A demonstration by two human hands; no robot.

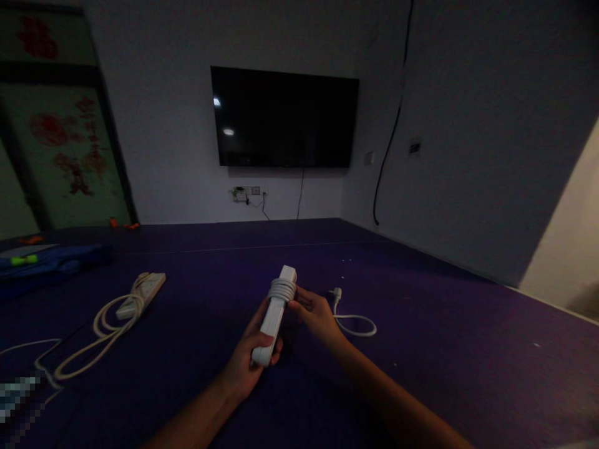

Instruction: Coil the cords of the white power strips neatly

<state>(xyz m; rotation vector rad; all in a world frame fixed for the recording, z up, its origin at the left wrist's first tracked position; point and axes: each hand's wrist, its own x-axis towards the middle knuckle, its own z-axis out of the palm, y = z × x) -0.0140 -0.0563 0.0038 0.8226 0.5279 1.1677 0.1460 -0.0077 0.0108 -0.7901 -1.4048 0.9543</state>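
Observation:
A white power strip [272, 320] is held up at a tilt in front of me, its upper part wound with several turns of its white cord [282, 290]. My left hand [253, 357] is closed round the strip's lower end, thumb on top and fingertips showing on the far side. At the wound turns, my right hand [317, 313] pinches the cord between thumb and fingers. The loose end of the cord lies in a loop to the right of that hand, ending in a white plug [337, 293] on the purple surface.
Left of my hands lies a second power strip [150, 288] with a loosely coiled cream cord [96, 346]. Farther left are blue cloth [60, 259] and a pixelated object [19, 396]. A television [285, 118] hangs on the far wall; a black cable [390, 143] runs down the right wall.

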